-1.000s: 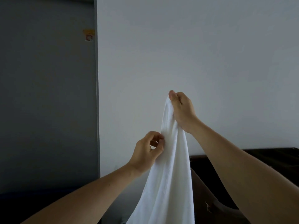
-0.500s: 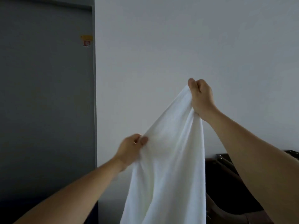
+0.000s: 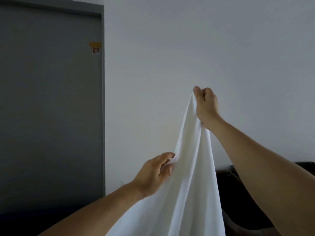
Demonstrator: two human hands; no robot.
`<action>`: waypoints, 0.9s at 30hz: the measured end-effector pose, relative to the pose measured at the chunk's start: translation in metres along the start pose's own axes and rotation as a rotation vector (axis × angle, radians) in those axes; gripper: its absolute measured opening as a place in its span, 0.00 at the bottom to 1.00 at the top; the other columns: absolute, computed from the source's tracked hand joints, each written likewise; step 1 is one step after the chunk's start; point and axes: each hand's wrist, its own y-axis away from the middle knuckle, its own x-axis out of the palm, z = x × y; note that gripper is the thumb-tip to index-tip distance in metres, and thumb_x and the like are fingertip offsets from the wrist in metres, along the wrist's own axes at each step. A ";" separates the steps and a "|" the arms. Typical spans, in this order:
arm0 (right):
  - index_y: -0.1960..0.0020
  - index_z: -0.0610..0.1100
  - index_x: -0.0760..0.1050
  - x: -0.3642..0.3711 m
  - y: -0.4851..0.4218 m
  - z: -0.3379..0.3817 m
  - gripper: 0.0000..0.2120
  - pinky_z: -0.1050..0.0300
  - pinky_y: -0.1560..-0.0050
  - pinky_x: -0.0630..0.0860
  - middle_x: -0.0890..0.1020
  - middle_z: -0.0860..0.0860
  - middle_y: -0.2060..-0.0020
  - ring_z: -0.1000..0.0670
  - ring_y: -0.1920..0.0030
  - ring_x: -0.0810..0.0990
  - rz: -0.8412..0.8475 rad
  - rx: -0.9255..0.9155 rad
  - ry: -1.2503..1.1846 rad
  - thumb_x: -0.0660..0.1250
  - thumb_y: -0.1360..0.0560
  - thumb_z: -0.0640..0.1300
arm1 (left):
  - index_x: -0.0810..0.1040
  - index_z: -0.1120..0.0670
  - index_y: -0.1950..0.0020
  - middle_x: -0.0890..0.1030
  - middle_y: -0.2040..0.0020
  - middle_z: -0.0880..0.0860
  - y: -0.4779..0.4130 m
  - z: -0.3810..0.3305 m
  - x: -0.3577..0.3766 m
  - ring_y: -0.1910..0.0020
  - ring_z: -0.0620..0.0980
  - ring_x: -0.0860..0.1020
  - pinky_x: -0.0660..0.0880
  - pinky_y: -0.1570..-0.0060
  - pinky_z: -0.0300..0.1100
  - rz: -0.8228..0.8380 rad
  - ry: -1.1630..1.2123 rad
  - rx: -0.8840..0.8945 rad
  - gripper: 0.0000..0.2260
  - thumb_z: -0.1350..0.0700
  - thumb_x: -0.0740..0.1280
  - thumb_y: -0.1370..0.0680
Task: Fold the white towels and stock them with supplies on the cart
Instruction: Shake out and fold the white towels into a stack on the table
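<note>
A white towel (image 3: 189, 176) hangs in the air in front of me, its lower part running out of the bottom of the view. My right hand (image 3: 206, 104) is raised high and pinches the towel's top corner. Lower and to the left, my left hand (image 3: 156, 172) grips the towel's left edge between thumb and fingers. The cloth drapes in long folds between the two hands. The cart and the supplies are out of sight.
A grey door (image 3: 51, 108) with a small yellow and red sticker (image 3: 95, 47) fills the left side. A pale wall (image 3: 204, 48) is straight ahead. Dark furniture (image 3: 238, 193) sits low at the right, behind the towel and my right arm.
The hands first spread the towel apart, then the cloth gathered narrower again. My left hand has slid down the left edge while the right keeps the top corner raised.
</note>
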 end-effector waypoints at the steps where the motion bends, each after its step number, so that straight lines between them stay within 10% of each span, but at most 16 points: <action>1: 0.62 0.49 0.64 0.004 0.003 0.002 0.18 0.63 0.69 0.64 0.70 0.55 0.66 0.56 0.67 0.68 0.024 0.003 -0.008 0.59 0.18 0.57 | 0.74 0.51 0.32 0.79 0.50 0.42 0.004 0.001 0.002 0.54 0.41 0.78 0.75 0.52 0.36 0.031 0.017 -0.016 0.14 0.55 0.63 0.17; 5: 0.62 0.48 0.64 0.018 0.017 0.014 0.18 0.56 0.66 0.65 0.69 0.55 0.66 0.55 0.67 0.67 0.102 -0.018 -0.032 0.59 0.18 0.56 | 0.72 0.45 0.30 0.74 0.36 0.39 0.015 0.004 0.013 0.44 0.40 0.77 0.75 0.47 0.37 0.078 0.032 -0.061 0.16 0.49 0.63 0.18; 9: 0.62 0.48 0.63 0.024 0.026 0.016 0.18 0.58 0.66 0.65 0.69 0.55 0.67 0.54 0.67 0.67 0.136 -0.017 -0.034 0.59 0.18 0.57 | 0.77 0.60 0.57 0.77 0.54 0.51 0.013 0.011 0.025 0.54 0.47 0.77 0.74 0.50 0.42 0.062 -0.134 -0.230 0.18 0.48 0.60 0.16; 13: 0.62 0.48 0.63 0.016 0.026 0.010 0.19 0.59 0.67 0.64 0.69 0.55 0.67 0.55 0.67 0.66 0.120 -0.009 0.000 0.60 0.18 0.57 | 0.67 0.52 0.67 0.71 0.64 0.46 0.021 0.027 0.024 0.64 0.43 0.71 0.66 0.62 0.32 0.115 -0.099 -0.340 0.20 0.47 0.58 0.16; 20: 0.62 0.48 0.63 -0.002 0.026 -0.009 0.19 0.59 0.67 0.65 0.68 0.55 0.67 0.55 0.68 0.66 0.075 0.041 0.026 0.59 0.18 0.57 | 0.83 0.61 0.54 0.84 0.56 0.56 0.033 0.051 0.011 0.55 0.55 0.82 0.78 0.48 0.50 0.140 0.309 -0.612 0.16 0.49 0.65 0.18; 27: 0.62 0.47 0.64 -0.032 0.016 -0.030 0.19 0.58 0.67 0.65 0.69 0.54 0.66 0.54 0.67 0.66 0.037 0.063 0.138 0.59 0.18 0.57 | 0.87 0.50 0.49 0.87 0.57 0.47 0.028 0.064 -0.016 0.58 0.44 0.84 0.76 0.56 0.32 0.120 0.329 -0.594 0.09 0.50 0.67 0.19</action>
